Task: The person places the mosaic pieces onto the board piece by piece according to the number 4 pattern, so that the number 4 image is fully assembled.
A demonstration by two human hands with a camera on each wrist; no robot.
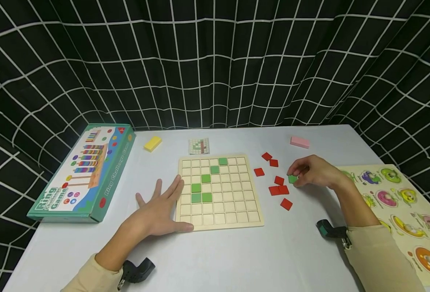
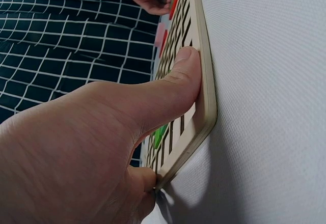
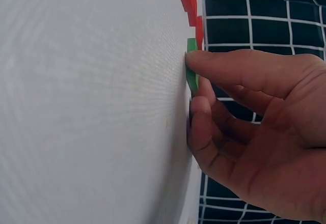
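Note:
A wooden grid board (image 1: 218, 221) lies in the middle of the table, with several green square tiles (image 1: 205, 178) set in its cells. My left hand (image 1: 156, 213) rests spread against the board's left edge. In the left wrist view, its thumb (image 2: 186, 76) lies over the board's rim. To the right of the board, my right hand (image 1: 315, 172) pinches a loose green tile (image 1: 292, 179) between thumb and fingers at the table surface. The right wrist view shows that green tile (image 3: 191, 76) standing out past the thumb. Several red square tiles (image 1: 286, 204) lie between board and right hand.
A small pattern card (image 1: 199, 146) lies behind the board. A yellow block (image 1: 152, 143) and a pink block (image 1: 300, 142) sit further back. A green-edged game box (image 1: 83, 174) stands at left; a fruit picture board (image 1: 401, 184) lies partly under the right forearm.

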